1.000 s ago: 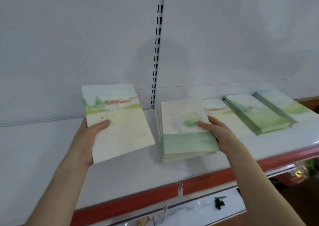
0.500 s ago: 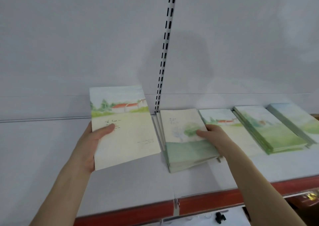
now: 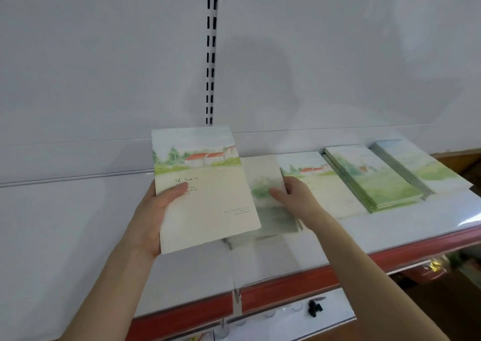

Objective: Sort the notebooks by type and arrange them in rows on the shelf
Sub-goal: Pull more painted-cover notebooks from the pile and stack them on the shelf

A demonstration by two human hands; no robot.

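Overall: a white shelf (image 3: 65, 236) with a red front edge is seen, and notebooks are laid flat along its right half.
Stacks: a green stack (image 3: 369, 176) and an end stack (image 3: 416, 166) are set side by side at the far right, each fairly squared up. A red-roof copy (image 3: 312, 174) lies just left of them.
Pile: a blurred green-and-cream pile (image 3: 265, 184) lies near the shelf's middle and is partly hidden by the held notebook.
Notebook (image 3: 208, 197): a red-roof cover is shown. It is held above the shelf, tilted, face up, and overlaps the pile's left side.
Left hand (image 3: 153, 218): the notebook's lower left edge is gripped, with the thumb pressed on the cover and the fingers hidden beneath.
Right hand (image 3: 294, 197): the pile's right edge is gripped, thumb on top. Whether a copy is being lifted cannot be told.
Handling: the notebook is judged light, thin and bendy, with a smooth cover likely to slide on others. It is best taken along one long edge and supported from beneath. Its match is judged to be the red-roof copy.
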